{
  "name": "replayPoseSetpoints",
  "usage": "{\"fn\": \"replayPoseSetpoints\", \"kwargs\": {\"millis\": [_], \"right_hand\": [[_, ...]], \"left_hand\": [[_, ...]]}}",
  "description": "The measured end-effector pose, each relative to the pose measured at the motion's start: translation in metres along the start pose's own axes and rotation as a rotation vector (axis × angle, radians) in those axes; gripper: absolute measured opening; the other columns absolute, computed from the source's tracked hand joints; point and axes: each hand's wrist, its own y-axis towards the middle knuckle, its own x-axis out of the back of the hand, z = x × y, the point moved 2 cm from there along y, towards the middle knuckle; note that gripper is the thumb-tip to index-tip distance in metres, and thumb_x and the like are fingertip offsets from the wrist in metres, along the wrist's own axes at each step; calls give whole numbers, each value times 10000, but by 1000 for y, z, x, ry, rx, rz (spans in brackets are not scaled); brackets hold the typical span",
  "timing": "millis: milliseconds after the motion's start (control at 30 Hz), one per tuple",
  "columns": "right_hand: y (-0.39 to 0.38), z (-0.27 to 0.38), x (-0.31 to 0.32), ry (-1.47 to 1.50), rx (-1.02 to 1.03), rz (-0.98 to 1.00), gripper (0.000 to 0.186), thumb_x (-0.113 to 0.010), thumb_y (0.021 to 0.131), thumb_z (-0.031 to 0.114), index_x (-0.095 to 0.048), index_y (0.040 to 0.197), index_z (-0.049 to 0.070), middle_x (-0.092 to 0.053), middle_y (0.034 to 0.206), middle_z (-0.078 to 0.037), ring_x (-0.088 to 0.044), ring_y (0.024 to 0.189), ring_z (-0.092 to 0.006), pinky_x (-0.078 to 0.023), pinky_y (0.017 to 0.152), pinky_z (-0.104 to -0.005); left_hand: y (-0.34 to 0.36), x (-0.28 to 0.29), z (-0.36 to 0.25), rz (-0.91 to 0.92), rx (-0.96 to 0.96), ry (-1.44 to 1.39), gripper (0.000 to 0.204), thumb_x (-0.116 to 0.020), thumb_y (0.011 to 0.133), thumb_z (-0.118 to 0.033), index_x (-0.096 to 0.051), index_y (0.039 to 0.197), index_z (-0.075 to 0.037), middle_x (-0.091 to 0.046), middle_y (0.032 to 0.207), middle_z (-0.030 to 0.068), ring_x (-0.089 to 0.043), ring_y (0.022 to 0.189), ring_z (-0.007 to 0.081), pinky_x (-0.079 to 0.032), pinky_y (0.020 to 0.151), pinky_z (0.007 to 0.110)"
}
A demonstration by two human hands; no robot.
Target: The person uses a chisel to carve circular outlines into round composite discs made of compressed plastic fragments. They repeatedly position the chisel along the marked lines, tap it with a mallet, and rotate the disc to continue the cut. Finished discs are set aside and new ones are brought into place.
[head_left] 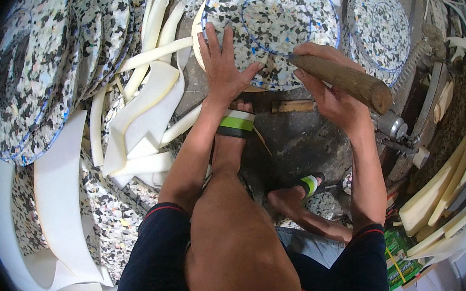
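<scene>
In front of me lies a round disc of speckled black, white and grey foam (276,21) with a blue ring drawn on its face. My left hand (222,66) rests on the disc's near left edge, fingers spread and holding nothing. At the near right edge, my right hand (336,97) is closed around a thick wooden handle (349,81). Its broad end points toward me and to the right. A small dark tip shows at its narrow end; whether a blade is fixed there, I cannot tell.
Speckled foam discs (29,65) are stacked at left beside pale foam strips (139,112). Another marked disc (378,33) stands back right. A metal motor-like part (393,126) sits right, near more foam strips (447,181). My sandalled foot (237,124) is below the disc.
</scene>
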Motion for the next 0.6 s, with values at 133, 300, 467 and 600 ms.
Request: {"fn": "replayPoseSetpoints", "kwargs": {"millis": [133, 300, 467, 600], "right_hand": [[-12, 15, 20, 33, -118, -36, 237, -766, 876, 80, -720, 1107, 59, -734, 1052, -107, -731, 916, -280, -578, 766, -348], [-6, 12, 10, -8, 38, -51, 230, -762, 879, 77, -714, 1102, 48, -730, 1067, -109, -726, 916, -289, -576, 787, -362], [-1, 9, -5, -34, 49, -53, 226, -752, 889, 48, -712, 1110, 27, -727, 1108, -106, -717, 950, -277, -565, 825, -357], [-13, 18, 13, 4, -43, -65, 224, -750, 898, 55, -710, 1116, 23, -727, 1121, -105, -719, 975, -268, -564, 833, -358]], "left_hand": [[-1, 1, -1, 17, 4, 10, 1056, -838, 758, -534, -369, 1561, -33, -88, 1663, 296, -80, 1505, 566, -182, 1196, 643], [0, 1, -3, 13, 1, 15, 1056, -837, 763, -527, -361, 1565, -32, -91, 1662, 297, -81, 1503, 569, -187, 1195, 639], [0, 3, -2, 27, 11, 0, 1062, -857, 738, -494, -374, 1563, -31, -92, 1667, 292, -95, 1493, 578, -227, 1177, 647], [-2, 1, -1, 25, 3, 16, 1054, -819, 782, -541, -343, 1571, -29, -93, 1655, 307, -75, 1507, 563, -169, 1208, 622]]}}
